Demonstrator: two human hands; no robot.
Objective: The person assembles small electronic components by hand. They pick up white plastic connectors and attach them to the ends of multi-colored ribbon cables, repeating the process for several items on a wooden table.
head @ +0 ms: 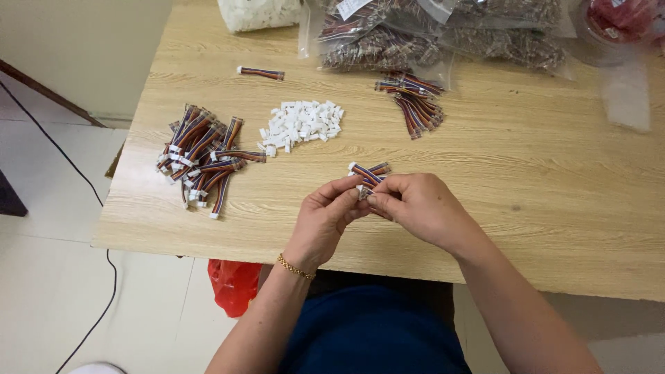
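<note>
Your left hand (pixel 325 218) and right hand (pixel 419 208) met above the near edge of the table (pixel 540 180), fingers closed together on a short bundle of striped wires (pixel 368 173) with a small white plug at its end. The bundle stuck up and away from your fingertips, just off the table surface. A gold bracelet (pixel 296 268) sat on your left wrist. Left of the hands lay a heap of finished wire bundles (pixel 201 159); beyond the hands, a pile of loose white plugs (pixel 303 125). One single wire bundle (pixel 261 73) lay apart, farther back. A smaller heap of wires (pixel 415 104) rested near clear bags (pixel 443 34) at the far edge. A red bag (pixel 232 284) showed under the table.
</note>
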